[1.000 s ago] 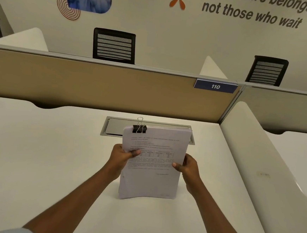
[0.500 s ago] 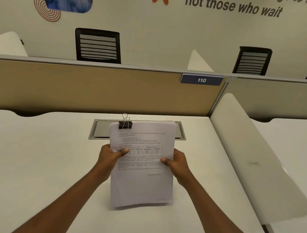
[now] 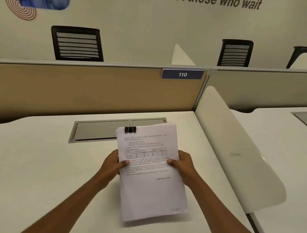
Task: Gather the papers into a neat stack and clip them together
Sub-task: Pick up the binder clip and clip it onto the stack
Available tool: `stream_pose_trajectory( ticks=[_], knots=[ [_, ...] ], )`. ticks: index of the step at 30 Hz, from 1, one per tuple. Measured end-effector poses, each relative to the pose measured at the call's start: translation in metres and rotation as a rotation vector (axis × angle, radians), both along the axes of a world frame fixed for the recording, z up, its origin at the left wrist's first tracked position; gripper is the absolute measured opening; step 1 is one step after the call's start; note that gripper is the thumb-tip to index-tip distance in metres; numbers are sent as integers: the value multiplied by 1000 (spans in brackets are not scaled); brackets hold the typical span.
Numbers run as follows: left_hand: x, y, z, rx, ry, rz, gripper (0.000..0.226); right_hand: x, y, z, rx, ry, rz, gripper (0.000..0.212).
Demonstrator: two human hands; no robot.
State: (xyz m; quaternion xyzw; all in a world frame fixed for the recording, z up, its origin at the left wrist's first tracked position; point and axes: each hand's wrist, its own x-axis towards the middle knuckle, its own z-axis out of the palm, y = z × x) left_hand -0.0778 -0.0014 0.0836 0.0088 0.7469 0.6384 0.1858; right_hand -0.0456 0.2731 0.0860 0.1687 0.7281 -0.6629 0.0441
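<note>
110 sign [image 3: 182, 74] | "not those who wait" | left hand [image 3: 112, 162], right hand [image 3: 183, 164] grip papers [image 3: 151, 189]

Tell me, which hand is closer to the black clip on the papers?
Left. The left hand grips the left edge of the papers, below the binder clip near the top-left corner. The right hand grips the opposite edge, farther across the sheet.

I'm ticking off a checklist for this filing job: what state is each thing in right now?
papers: one stack, clipped, held up in both hands.
clip: clamped on the stack's top edge near its left corner, wire handle standing up.
left hand: grips the stack's left edge, thumb on the front page.
right hand: grips the right edge, thumb on the front.
flap: looks shut.
</note>
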Motion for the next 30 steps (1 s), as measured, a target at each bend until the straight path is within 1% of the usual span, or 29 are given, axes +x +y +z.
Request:
stream_pose_trajectory(
  ticks=[1, 3, 5, 11, 14, 18, 20, 24, 30],
  knots=[
    [-2, 8, -2, -11, -9, -4, 39, 0, 8, -2, -7, -29, -19, 28],
    [-7, 27, -6, -61, -14, -12, 30, -2, 25, -5, -1, -85, -45, 26],
    [-12, 48, -10, -116, -3, -32, 25, -5, 43, -8, 10, -126, -62, 26],
    [-26, 108, -23, -217, -29, -66, 26, -16, 96, -15, 103, -193, -94, 23],
    [-29, 134, -36, -224, -68, -80, 27, -22, 120, -20, 154, -244, -107, 22],
    [-33, 163, -56, -302, -73, -76, 29, -27, 145, -29, 241, -274, -132, 23],
    [-36, 175, -66, -311, -85, -56, 29, -30, 153, -34, 309, -296, -154, 24],
    [-35, 194, -75, -283, -184, -6, 26, -36, 162, -43, 400, -317, -170, 25],
    [-36, 202, -74, -315, -181, 10, 23, -43, 165, -55, 525, -330, -188, 24]
  ],
)
